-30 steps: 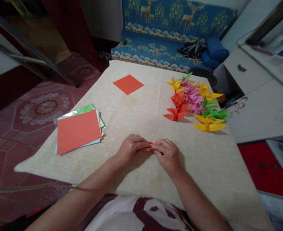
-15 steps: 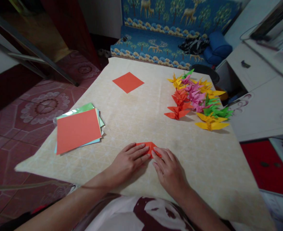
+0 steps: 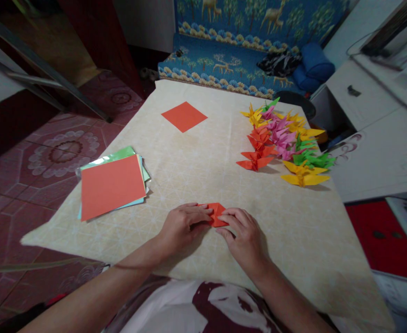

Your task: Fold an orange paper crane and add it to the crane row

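Holding folded orange paper on the worktop with left fingers and right fingers, well apart from coloured paper birds.

Folded orange paper: left end hidden under left hand, right side partly under fingers of right hand. Paper stack: lower sheets mostly covered, count unclear. Paper birds overlap, rear ones part-hidden. Sofa cut by top edge, white cabinet by right, shirt print by bottom. Dark bundle on sofa too blurred to identify.
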Demonstrator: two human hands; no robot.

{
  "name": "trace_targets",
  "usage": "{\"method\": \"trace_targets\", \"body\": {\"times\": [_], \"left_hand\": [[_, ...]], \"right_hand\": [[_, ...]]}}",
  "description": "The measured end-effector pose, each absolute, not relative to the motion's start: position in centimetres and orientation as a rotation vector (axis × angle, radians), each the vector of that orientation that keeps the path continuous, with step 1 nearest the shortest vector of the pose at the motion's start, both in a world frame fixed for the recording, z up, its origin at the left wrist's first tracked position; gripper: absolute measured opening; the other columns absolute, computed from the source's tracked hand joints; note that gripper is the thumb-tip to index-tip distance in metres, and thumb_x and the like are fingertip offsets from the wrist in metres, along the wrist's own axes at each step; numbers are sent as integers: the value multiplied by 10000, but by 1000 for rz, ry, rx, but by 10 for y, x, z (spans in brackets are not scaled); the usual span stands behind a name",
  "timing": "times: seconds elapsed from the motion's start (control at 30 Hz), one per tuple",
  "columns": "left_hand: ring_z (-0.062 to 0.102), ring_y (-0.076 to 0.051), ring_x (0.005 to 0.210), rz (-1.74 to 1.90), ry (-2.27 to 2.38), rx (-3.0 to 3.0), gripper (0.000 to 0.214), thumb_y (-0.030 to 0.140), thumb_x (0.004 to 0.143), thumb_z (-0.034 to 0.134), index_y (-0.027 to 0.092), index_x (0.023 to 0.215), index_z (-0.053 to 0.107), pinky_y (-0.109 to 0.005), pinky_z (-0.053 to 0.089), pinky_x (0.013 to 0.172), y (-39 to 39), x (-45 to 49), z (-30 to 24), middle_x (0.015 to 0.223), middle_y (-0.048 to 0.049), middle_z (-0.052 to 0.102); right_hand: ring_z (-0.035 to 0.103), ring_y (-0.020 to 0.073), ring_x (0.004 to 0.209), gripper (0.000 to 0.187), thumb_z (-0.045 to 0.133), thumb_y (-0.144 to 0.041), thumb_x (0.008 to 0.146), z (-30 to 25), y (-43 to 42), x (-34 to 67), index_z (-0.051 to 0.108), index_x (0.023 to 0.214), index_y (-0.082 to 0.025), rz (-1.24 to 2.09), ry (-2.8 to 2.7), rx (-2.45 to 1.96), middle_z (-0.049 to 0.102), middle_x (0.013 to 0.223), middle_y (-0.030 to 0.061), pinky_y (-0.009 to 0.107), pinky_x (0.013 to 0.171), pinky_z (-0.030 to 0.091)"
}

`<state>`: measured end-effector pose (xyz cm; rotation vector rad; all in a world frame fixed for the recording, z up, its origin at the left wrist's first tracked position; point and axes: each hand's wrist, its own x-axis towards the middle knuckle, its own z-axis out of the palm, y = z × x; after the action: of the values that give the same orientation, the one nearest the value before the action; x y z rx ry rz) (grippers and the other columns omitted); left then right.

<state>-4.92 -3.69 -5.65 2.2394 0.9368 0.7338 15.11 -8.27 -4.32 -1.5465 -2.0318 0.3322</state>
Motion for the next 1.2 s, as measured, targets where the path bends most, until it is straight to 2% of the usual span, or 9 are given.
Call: {"method": "trace_targets", "body": {"times": [0.17, 0.37, 0.57, 0.73, 0.87, 1.2], "left_hand": [[651, -195, 1023, 806, 962, 2203, 185, 198, 825, 628, 226, 988, 711, -349, 497, 942, -37, -47, -57, 1043, -36, 725], [671, -194, 974, 856, 967, 2254, 146, 196, 837, 610, 215, 912, 734, -348, 537, 902, -39, -46, -61, 1022, -40, 730], [671, -190, 973, 858, 996, 2235, 171, 184, 837, 604, 194, 963, 720, -337, 547, 891, -40, -44, -59, 1052, -61, 719], [664, -185, 979, 839, 1015, 2159, 160, 209, 814, 635, 207, 949, 720, -327, 540, 894, -39, -45, -58, 1033, -50, 722], [655, -192, 990, 801, 1028, 2130, 234, 256, 774, 683, 235, 1006, 706, -329, 542, 880, -39, -46, -57, 1072, -44, 707], [667, -169, 936, 815, 1057, 2136, 181, 171, 823, 612, 238, 945, 728, -297, 552, 830, -38, -43, -56, 1052, -31, 711]], "right_hand": [[578, 205, 907, 85, 690, -173, 780, -50, -84, 149, 685, 840, -233, 342, -1956, -1514, 641, 937, 43, 374, 817, 470], [566, 195, 847, 94, 648, -143, 806, -47, -84, 147, 697, 802, -224, 297, -1988, -1500, 633, 869, 45, 355, 768, 461], [562, 203, 863, 124, 704, -164, 757, -43, -82, 146, 693, 866, -222, 355, -2012, -1541, 628, 874, 42, 367, 805, 450], [566, 203, 869, 119, 683, -151, 772, -44, -82, 146, 689, 872, -216, 335, -2011, -1554, 631, 877, 43, 369, 809, 445], [568, 202, 867, 117, 683, -172, 782, -45, -82, 146, 685, 894, -208, 317, -2021, -1542, 635, 877, 45, 367, 806, 446], [553, 180, 813, 105, 578, -145, 860, -48, -81, 144, 675, 852, -185, 211, -1982, -1481, 640, 846, 54, 328, 754, 447]]}}
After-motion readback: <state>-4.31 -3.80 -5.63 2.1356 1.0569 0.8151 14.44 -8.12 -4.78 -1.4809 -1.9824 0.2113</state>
